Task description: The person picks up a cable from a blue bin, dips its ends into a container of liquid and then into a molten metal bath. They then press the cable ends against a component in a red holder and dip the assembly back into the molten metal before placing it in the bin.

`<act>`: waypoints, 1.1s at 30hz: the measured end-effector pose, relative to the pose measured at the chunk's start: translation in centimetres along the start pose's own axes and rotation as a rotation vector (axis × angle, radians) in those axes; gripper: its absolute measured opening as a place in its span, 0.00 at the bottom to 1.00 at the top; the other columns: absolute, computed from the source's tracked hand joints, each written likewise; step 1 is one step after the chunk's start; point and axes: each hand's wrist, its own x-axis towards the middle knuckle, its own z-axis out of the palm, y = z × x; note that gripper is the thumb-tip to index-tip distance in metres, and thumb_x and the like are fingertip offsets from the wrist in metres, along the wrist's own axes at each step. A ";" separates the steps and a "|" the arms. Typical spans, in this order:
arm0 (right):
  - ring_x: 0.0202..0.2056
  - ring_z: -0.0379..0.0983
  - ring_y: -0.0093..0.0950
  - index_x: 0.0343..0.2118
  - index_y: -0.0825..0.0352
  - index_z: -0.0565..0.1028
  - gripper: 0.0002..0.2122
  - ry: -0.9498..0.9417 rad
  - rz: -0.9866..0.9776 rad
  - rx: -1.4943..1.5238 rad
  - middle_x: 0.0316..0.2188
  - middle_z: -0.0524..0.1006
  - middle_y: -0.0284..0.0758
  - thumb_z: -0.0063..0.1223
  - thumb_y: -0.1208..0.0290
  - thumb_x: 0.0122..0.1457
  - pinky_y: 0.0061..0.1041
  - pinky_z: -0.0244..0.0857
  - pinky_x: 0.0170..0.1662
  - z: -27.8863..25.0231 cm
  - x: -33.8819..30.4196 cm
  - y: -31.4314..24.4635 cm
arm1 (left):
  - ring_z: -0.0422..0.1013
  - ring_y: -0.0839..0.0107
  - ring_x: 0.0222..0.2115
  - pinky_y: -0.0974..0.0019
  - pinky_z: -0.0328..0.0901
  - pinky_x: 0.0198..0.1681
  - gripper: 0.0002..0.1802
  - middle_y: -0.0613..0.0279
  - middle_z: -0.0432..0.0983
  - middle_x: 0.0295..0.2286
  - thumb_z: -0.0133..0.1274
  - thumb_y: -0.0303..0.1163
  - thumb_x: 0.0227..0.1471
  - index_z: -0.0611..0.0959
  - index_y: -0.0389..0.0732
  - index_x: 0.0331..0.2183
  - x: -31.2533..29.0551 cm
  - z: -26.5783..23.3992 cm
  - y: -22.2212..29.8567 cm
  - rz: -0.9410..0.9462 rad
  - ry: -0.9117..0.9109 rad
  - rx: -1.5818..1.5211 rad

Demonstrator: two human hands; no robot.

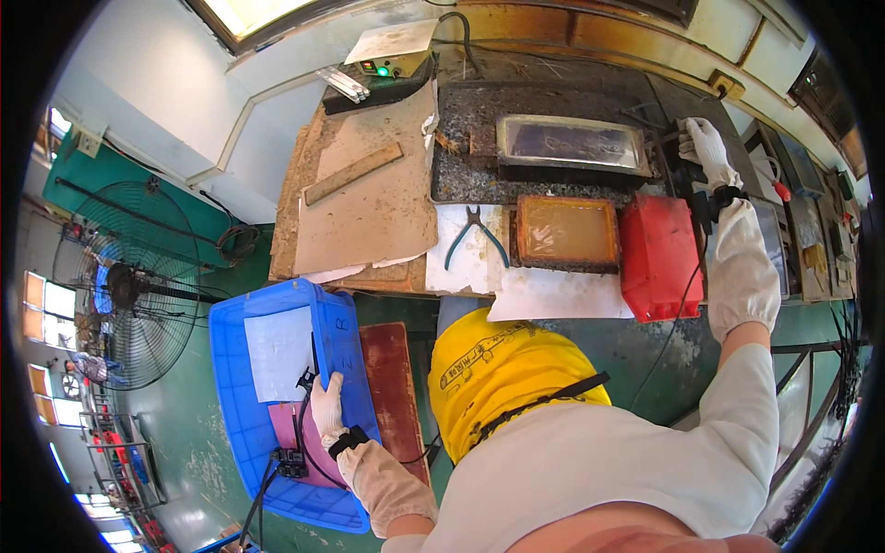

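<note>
My left hand (326, 406), in a white glove, is closed at the right side of a blue plastic bin (230, 369). Its fingers hold a black cable with a connector (306, 379) over the bin. Inside lie a white sheet (280, 352), a pink sheet (284, 420) and another black connector (291, 464). Reaching far right, my gloved right hand (706, 149) curls beside a rectangular metal solder pot (573, 145) with a shiny grey surface. Whatever it grips is too dark to make out.
On the bench are blue-handled cutters (475, 238), an amber-filled tray (567, 232), a red bin (660, 258), a wooden strip (354, 173) and a control box with a green light (392, 64). A large fan (124, 286) stands left. A yellow apron (507, 373) covers my lap.
</note>
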 end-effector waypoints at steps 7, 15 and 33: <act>0.17 0.68 0.19 0.38 0.66 0.69 0.11 0.015 -0.016 -0.178 0.21 0.71 0.31 0.42 0.64 0.59 0.19 0.66 0.20 0.7 0.0 -0.9 | 0.68 0.72 0.26 0.68 0.63 0.33 0.22 0.59 0.74 0.27 0.52 0.41 0.46 0.76 0.32 0.37 0.3 0.0 -0.2 -0.027 -0.009 -0.006; 0.18 0.69 0.20 0.37 0.67 0.69 0.12 -0.027 0.010 -0.209 0.22 0.72 0.32 0.41 0.64 0.58 0.19 0.68 0.22 1.4 1.0 -0.9 | 0.69 0.71 0.27 0.68 0.63 0.34 0.22 0.58 0.75 0.28 0.52 0.41 0.46 0.76 0.32 0.38 1.5 -0.1 -3.0 -0.017 -0.018 -0.025; 0.21 0.69 0.19 0.37 0.66 0.70 0.12 -0.089 0.009 -0.155 0.24 0.73 0.31 0.42 0.63 0.58 0.20 0.69 0.26 4.9 1.2 -0.5 | 0.61 0.78 0.19 0.72 0.58 0.23 0.18 0.67 0.68 0.19 0.52 0.40 0.45 0.77 0.34 0.34 0.6 0.1 -1.2 -0.015 0.007 -0.031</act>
